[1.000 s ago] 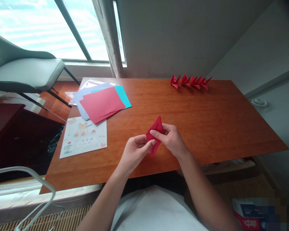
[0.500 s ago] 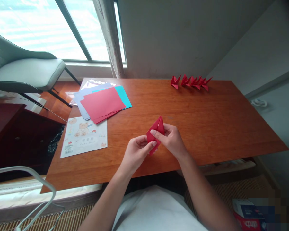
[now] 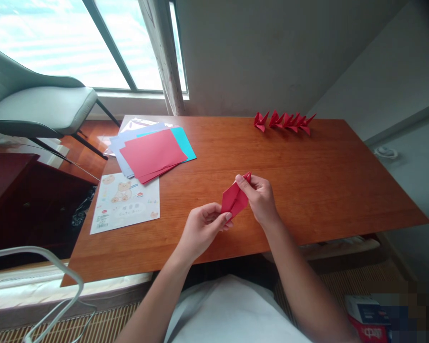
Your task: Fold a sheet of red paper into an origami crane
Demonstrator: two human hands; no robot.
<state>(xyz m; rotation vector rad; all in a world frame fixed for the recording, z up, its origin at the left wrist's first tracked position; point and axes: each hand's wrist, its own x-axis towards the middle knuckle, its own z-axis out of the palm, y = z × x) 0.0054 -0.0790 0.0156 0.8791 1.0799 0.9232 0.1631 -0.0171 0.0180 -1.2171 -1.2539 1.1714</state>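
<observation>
A red folded paper (image 3: 235,199), roughly kite-shaped with a slit down its middle, is held above the front part of the wooden table (image 3: 307,186). My left hand (image 3: 206,226) pinches its lower left end between thumb and fingers. At the upper right tip, my right hand (image 3: 260,196) has closed with the thumb on top of the paper. Both hands cover parts of its edges. Several red origami cranes (image 3: 291,122) stand in a row at the table's far edge.
On the table's left lie red paper sheets (image 3: 153,152), a turquoise sheet (image 3: 186,143) and pale blue sheets (image 3: 121,159). A bear-printed card (image 3: 125,205) lies in front of them. A grey chair (image 3: 46,105) stands beyond the left end, and a white tube (image 3: 57,267) curves at lower left.
My right hand has shifted up from the paper's middle to its top tip. The paper now leans further to the right, while my left hand keeps its lower end.
</observation>
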